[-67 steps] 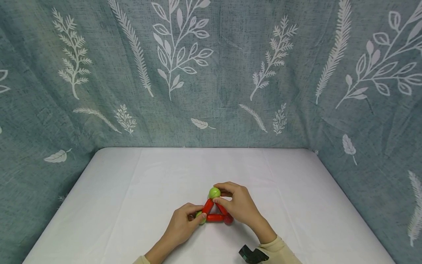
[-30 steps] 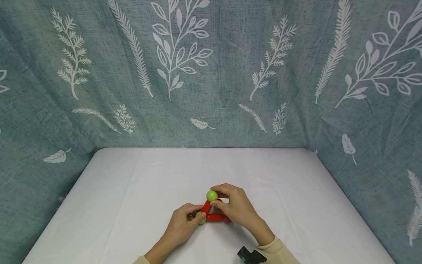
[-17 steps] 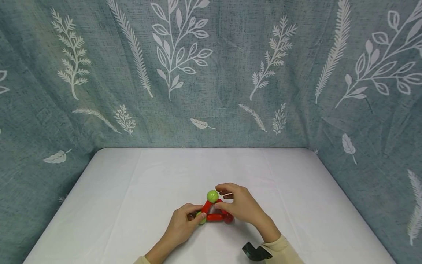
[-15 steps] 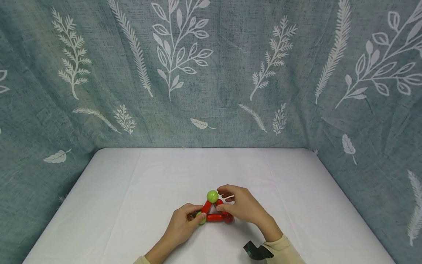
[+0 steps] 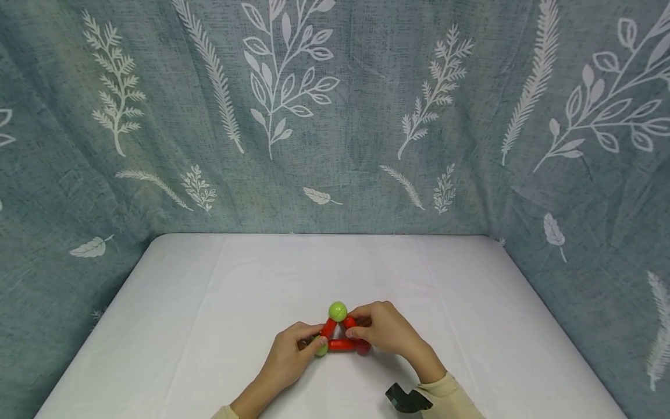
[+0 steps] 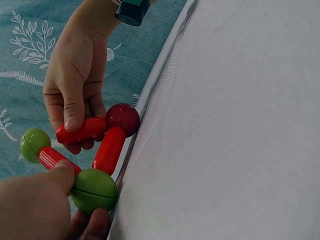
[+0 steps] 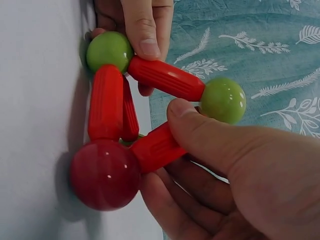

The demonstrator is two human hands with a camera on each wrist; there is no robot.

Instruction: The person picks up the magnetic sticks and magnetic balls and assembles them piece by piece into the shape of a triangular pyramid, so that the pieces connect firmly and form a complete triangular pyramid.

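Observation:
Ball-and-rod building pieces form a triangle on the white table. My left hand pinches the left red rod beside the near-left green ball. My right hand pinches the right red rod between thumb and fingers. One end of that rod meets the dark red ball; its other end comes close to the far green ball. A bottom red rod joins the dark red ball and the near-left green ball. Behind it, the right wrist view shows another red rod, partly hidden.
The white table has its far edge against a green leaf-patterned cloth, which hangs at the back and sides. A black wrist device sits by the right sleeve.
My right hand has let go of the far green ball, moved slightly toward me, and taken hold of the right red rod. My left hand has stayed in place.

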